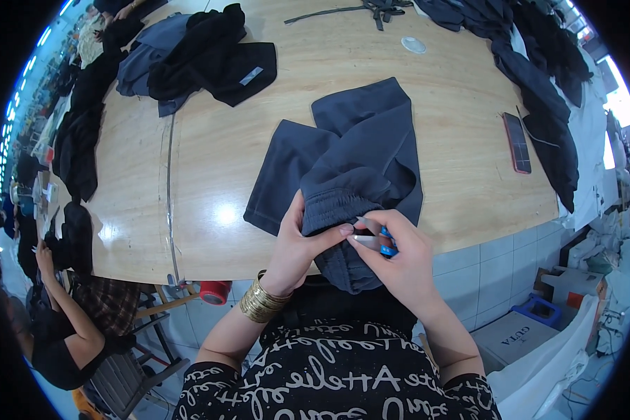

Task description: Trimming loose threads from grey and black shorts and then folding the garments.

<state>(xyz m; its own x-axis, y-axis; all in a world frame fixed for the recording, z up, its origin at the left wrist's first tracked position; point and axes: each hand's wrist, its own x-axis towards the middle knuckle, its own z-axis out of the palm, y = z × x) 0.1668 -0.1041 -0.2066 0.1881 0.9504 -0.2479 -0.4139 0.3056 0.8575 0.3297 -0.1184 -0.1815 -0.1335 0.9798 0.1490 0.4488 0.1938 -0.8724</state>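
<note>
Garment lay on the surface, waist end at the near edge. Beyond it sat a disc, straps farther off. Beyond-left of it was a cloth pile; right of it, a phone, then a cloth heap. Carton stood below, near-right of it.

Person's black top at near side, short-sleeved, printed all over with pale handwriting-style script, small flecks between letters. Same print on left sleeve and right sleeve. Left wrist wearing thick stack of thin gold-coloured bangles, shiny, closely packed. Black cloth beyond lettering, detail lost in shadow.
</note>
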